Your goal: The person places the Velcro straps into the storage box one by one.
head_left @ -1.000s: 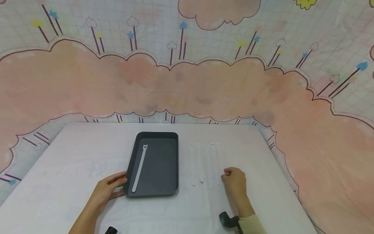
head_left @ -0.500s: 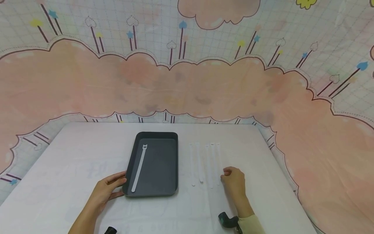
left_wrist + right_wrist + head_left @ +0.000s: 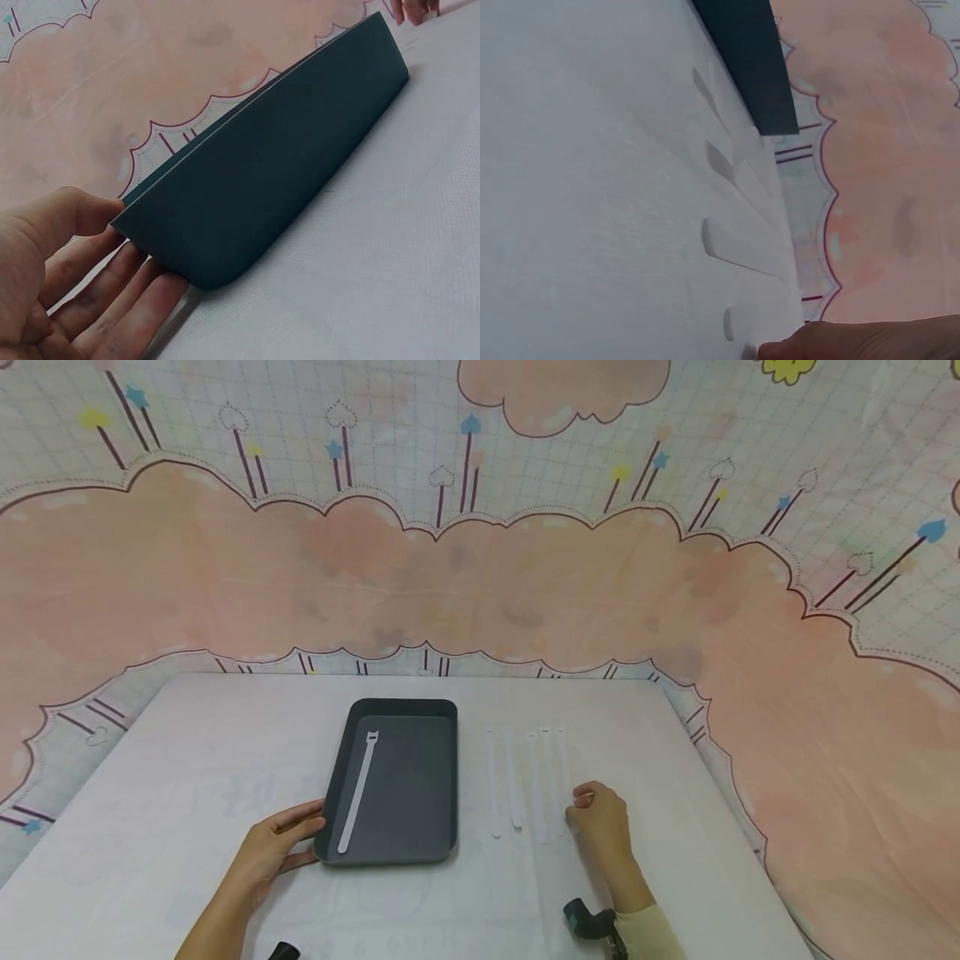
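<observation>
A dark grey tray [image 3: 405,789] lies on the white tabletop. My left hand [image 3: 273,847] grips its left side near the front corner; in the left wrist view the thumb is at the rim of the tray [image 3: 262,172] and the fingers are below it. One white cable strap [image 3: 358,789] with a slotted head lies in the tray. Right of the tray several more white cable straps [image 3: 537,785] lie side by side, faint against the cloth. My right hand [image 3: 603,827], fingers curled, pinches near the front end of the rightmost strap; the contact is mostly hidden.
The white table [image 3: 187,743] reaches back to a patterned cloth backdrop [image 3: 420,585]. A black wrist device [image 3: 588,920] is at the right wrist, beside a pale sleeve [image 3: 648,935]. Another black piece [image 3: 285,951] shows below the left forearm.
My right hand has shifted slightly, with the fingertips rising a little. The left hand, the tray and the straps look the same as before.
</observation>
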`<state>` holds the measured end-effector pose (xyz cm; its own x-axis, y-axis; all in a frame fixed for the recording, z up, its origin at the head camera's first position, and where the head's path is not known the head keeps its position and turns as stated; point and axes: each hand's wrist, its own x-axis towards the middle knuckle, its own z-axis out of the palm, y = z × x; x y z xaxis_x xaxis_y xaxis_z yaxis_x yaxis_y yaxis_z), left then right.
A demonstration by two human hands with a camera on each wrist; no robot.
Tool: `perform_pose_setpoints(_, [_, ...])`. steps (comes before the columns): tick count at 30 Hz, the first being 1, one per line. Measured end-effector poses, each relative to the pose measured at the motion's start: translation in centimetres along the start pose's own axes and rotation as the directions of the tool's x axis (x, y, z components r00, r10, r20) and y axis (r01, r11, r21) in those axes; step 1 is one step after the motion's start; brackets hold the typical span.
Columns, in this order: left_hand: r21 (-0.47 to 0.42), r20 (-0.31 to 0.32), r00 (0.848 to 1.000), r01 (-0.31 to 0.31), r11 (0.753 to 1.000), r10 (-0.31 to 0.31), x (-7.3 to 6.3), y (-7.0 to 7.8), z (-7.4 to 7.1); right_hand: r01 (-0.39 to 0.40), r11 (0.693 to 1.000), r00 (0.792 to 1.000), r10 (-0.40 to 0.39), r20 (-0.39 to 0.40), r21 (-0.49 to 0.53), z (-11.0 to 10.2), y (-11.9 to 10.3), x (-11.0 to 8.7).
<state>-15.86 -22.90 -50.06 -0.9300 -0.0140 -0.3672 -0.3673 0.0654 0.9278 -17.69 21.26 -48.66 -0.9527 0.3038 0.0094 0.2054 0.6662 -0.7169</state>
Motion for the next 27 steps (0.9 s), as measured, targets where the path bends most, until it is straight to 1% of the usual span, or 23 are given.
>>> perform_pose_setpoints(4, [-0.003,-0.005,1.000,0.001,1.000,-0.001,0.0,0.1,0.1,-0.005,1.000,0.999,0.004,0.050,0.013,-0.6,0.0,0.5])
perform_pose_setpoints(8, [0.001,-0.005,1.000,-0.003,1.000,0.003,0.0,0.2,0.1,-0.063,0.996,0.989,0.053,0.141,0.066,-1.2,0.4,1.3])
perform_pose_setpoints(11, [0.007,-0.007,1.000,-0.004,1.000,0.004,0.0,0.3,0.1,-0.125,0.980,0.969,0.086,0.233,0.158,-1.5,0.8,1.7])
perform_pose_setpoints(14, [0.007,-0.006,1.000,-0.002,1.000,0.002,0.0,0.3,0.1,-0.188,0.947,0.942,0.098,0.322,0.261,-1.8,1.2,2.1])
perform_pose_setpoints(16, [0.004,-0.004,1.000,0.001,1.000,-0.001,0.0,0.3,0.1,-0.220,0.929,0.927,0.104,0.361,0.299,-2.0,1.4,2.3])
perform_pose_setpoints(19, [0.000,-0.004,1.000,0.006,1.000,-0.006,-0.1,0.4,0.1,-0.244,0.915,0.914,0.107,0.391,0.320,-2.2,1.6,2.4])
perform_pose_setpoints(21, [0.001,-0.005,1.000,0.006,1.000,-0.006,-0.1,0.4,0.1,-0.248,0.912,0.912,0.106,0.397,0.326,-2.3,1.6,2.5])
perform_pose_setpoints(27, [0.001,0.001,1.000,0.001,1.000,-0.001,-0.1,0.3,0.1,-0.277,0.884,0.901,0.102,0.423,0.377,-2.7,1.5,2.3])
